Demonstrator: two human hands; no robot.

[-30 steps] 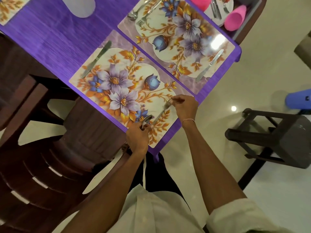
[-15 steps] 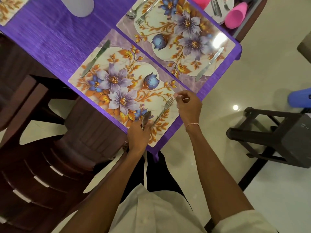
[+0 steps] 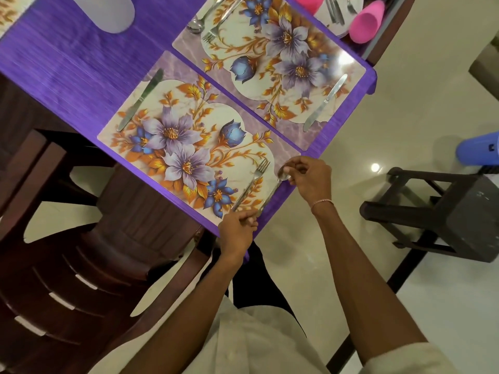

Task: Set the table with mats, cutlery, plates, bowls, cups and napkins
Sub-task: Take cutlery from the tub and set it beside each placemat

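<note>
**Desk:** What's at stake at the near placemat (image 3: pixel 221 114)?

**Photographer:** The spoon (image 3: pixel 271 194) lies on the mat's outer margin, just beside the edge of the purple-clothed bench (image 3: pixel 67 63). The right hand (image 3: pixel 310 179) pinches its bowl in a narrow grip, and the left hand (image 3: pixel 237 233) is curled at the handle end, apparently pinching it too. If both let go before it lies flat, it could roll over the edge to the floor. A nudge sideways could also knock the fork (image 3: pixel 252 182), which lies alongside, out of line.

**Desk:** And the tally?

**Photographer:** There are two floral placemats in full and a corner of a third at the top left. Two spoons, two forks and two knives are laid out. The near mat's knife (image 3: pixel 140 101) lies at its far end. The far placemat (image 3: pixel 283 49) carries its own knife (image 3: pixel 324 103), far fork (image 3: pixel 216 28) and far spoon (image 3: pixel 195 24). Two pink cups (image 3: pixel 367 20) and one plate (image 3: pixel 322 21) wait at the top, and the spare cutlery on the plate is too cropped to count. No bowls or napkins are in view.
</note>
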